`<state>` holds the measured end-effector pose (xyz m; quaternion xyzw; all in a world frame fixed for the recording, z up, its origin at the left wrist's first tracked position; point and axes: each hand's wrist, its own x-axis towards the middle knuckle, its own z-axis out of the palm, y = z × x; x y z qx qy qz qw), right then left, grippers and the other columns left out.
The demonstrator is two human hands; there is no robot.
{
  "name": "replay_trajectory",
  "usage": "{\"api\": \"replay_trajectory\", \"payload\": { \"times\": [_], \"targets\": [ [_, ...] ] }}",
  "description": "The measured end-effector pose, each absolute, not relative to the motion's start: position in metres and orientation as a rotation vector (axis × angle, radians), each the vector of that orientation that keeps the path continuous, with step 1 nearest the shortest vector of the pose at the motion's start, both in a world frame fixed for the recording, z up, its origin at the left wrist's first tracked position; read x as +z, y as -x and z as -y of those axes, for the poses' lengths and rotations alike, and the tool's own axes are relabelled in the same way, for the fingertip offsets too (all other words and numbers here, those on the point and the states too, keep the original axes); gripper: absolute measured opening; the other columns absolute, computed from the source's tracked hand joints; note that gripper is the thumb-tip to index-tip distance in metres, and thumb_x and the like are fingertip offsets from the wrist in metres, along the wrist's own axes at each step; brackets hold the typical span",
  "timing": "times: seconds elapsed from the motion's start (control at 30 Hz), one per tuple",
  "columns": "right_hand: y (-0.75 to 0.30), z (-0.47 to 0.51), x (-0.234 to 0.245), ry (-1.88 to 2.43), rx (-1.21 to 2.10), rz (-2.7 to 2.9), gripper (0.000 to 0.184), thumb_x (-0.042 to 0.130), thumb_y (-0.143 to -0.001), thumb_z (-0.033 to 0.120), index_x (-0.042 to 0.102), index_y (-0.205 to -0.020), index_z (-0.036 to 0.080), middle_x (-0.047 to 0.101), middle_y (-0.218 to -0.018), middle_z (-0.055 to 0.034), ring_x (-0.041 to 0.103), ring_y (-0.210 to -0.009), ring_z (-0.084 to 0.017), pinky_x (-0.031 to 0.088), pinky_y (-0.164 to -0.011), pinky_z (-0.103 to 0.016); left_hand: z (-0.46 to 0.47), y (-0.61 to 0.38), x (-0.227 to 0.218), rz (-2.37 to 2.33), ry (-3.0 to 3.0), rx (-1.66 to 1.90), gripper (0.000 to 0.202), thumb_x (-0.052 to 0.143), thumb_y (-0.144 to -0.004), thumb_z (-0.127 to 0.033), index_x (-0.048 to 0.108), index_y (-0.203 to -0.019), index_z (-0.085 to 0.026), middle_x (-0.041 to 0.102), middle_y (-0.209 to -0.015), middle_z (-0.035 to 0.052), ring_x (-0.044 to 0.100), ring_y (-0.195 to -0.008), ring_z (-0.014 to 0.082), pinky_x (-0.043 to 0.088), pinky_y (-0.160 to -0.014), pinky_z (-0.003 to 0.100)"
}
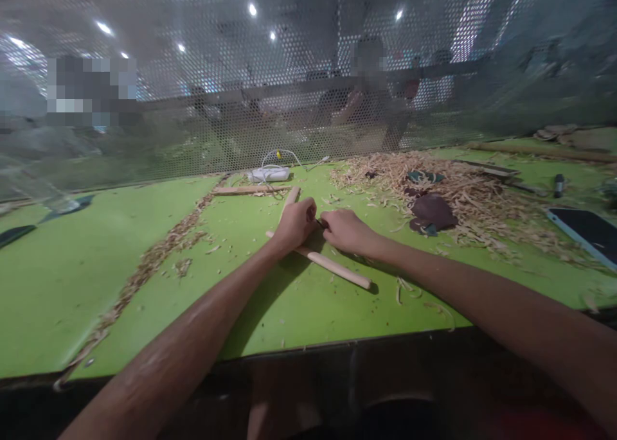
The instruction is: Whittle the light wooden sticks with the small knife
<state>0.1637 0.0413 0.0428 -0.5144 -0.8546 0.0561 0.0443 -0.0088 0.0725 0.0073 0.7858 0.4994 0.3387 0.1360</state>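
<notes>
Both hands meet above the middle of the green tabletop [250, 299]. My left hand [295, 225] is closed with its fingers curled into a pinch; what it holds, if anything, is hidden. Close beside it, my right hand [349, 230] is also closed, at one end of a small thin dark piece [319, 223] that shows in the gap between the hands. A pale, smooth wooden stick [337, 270] lies slantwise on the table below them, partly covered by the left hand. Another wooden stick [292, 196] lies just behind that hand.
Wood shavings [385, 170] are heaped at the back right, with a dark brown piece of material [434, 212] on them. A phone [588, 231] lies at the right. Behind stand a white power strip [268, 174] and a perforated screen [289, 106], with people beyond.
</notes>
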Motion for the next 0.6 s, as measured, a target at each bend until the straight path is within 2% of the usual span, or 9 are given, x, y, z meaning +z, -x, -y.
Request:
{"api": "replay_trajectory", "payload": {
  "times": [0.23,0.4,0.6],
  "targets": [
    [-0.1631,-0.0422,0.0400,1.592,0.196,2.582,0.026,0.058,-0.101,0.015,0.078,-0.119,0.014,0.078,-0.100,-0.0126,0.071,-0.094,-0.024,0.050,-0.082,-0.030,-0.0734,0.0109,0.0046,-1.422,-2.213,1.029,0.027,0.068,-0.071,-0.002,0.053,-0.078,-0.023,0.066,-0.074,-0.0014,0.059,-0.070,0.0159,0.043,-0.066,0.028],
    [-0.1648,-0.0416,0.0386,1.629,0.233,2.509,0.027,0.059,-0.103,0.019,0.076,-0.123,0.014,0.076,-0.095,-0.0118,0.069,-0.088,-0.024,0.048,-0.075,-0.031,-0.0758,0.0130,0.0019,-1.467,-2.081,1.035,0.022,0.069,-0.074,-0.002,0.061,-0.081,-0.021,0.069,-0.075,-0.0004,0.064,-0.072,0.0172,0.047,-0.067,0.028],
    [-0.1665,-0.0368,0.0430,1.635,0.288,2.499,0.021,0.058,-0.105,0.017,0.074,-0.118,0.011,0.075,-0.095,-0.0116,0.065,-0.083,-0.020,0.042,-0.068,-0.027,-0.0756,0.0133,0.0032,-1.487,-2.058,1.022,0.017,0.071,-0.075,-0.004,0.065,-0.081,-0.019,0.073,-0.076,0.0020,0.067,-0.072,0.0180,0.049,-0.067,0.028]
  ]
}}
